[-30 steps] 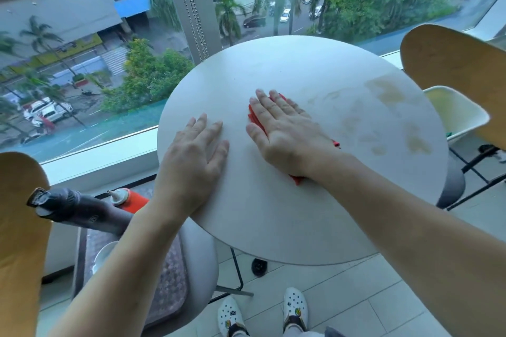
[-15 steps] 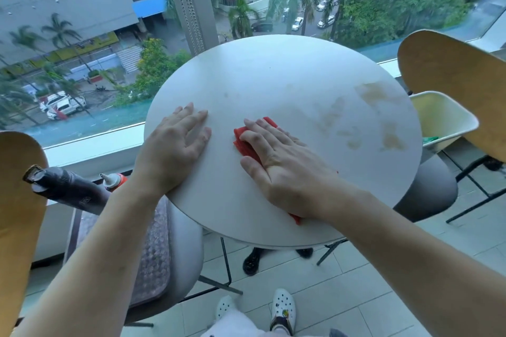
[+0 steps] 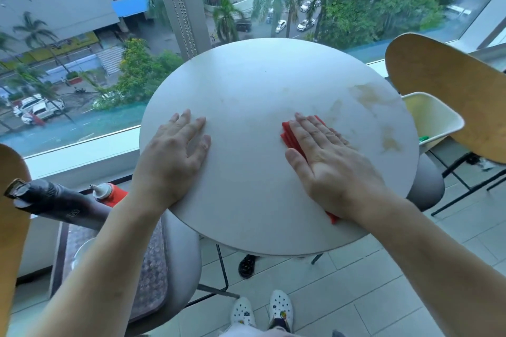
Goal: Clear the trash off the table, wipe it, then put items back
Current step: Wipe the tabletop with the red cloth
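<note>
A person looks down at one round white table (image 3: 254,85) beside a window. Two bare hands lie on its top. The left hand (image 3: 175,153) rests flat near the table's left edge, fingers straight and slightly spread, holding nothing. The right hand (image 3: 325,161) presses flat, fingers straight and together, on one folded red cloth (image 3: 290,137) lying on the table's right half. Several brownish stains (image 3: 367,93) mark the surface just beyond the cloth. Two wooden-backed chairs flank the table: the left chair (image 3: 180,249) carries one red bottle (image 3: 112,194) and one dark tool (image 3: 54,202); one white bin (image 3: 435,117) sits on the right chair (image 3: 449,85).
</note>
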Available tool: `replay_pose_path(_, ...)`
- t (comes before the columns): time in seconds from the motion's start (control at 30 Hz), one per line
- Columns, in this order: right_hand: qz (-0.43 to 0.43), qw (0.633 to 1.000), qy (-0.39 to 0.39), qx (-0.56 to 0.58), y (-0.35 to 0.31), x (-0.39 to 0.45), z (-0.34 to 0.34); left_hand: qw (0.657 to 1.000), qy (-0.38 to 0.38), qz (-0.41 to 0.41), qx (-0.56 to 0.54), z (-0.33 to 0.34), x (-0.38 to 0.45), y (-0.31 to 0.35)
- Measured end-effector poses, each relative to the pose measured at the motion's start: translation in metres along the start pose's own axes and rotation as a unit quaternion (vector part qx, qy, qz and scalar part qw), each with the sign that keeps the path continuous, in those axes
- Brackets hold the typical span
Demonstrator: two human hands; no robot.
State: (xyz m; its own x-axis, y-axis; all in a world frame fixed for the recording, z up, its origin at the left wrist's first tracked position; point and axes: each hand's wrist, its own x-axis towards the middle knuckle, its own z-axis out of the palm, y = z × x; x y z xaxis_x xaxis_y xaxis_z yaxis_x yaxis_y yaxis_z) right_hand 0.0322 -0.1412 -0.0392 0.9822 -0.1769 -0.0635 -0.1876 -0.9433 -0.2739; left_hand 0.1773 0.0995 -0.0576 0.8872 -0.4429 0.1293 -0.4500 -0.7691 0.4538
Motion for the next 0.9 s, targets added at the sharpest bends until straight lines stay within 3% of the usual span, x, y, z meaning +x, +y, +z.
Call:
replay_pose_path(0.37,0.036,0.999,0.016,-0.022,-0.007,0.051,0.004,1.000,0.001,0.015,0.005,0.003,0.003,-0.001)
replay_pose_path(0.9,-0.100,0.995,-0.013,-0.014,-0.034,0.055,0.010,1.000,0.005,0.006,0.019,0.002,0.001,0.002)
